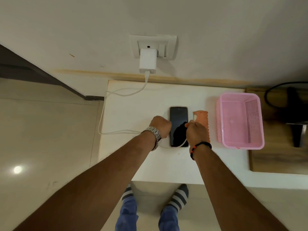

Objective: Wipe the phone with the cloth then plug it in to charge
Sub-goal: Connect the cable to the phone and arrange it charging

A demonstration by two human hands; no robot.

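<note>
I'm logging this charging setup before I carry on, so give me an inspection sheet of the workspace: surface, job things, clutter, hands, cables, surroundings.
Surface: white rectangular table top against the wall.
Job's things: dark-screened smartphone lies flat, face up; folded orange cloth lies just right of it.
Clutter: empty pink perforated plastic basket at the right.
Hands: left hand fisted beside the phone, what it holds hidden; right hand pinches the cable end over the phone.
Cables: white charging cable loops off the table's left edge, running from the white wall charger.
Surroundings: white wall socket plate; pale tiled floor.
</note>
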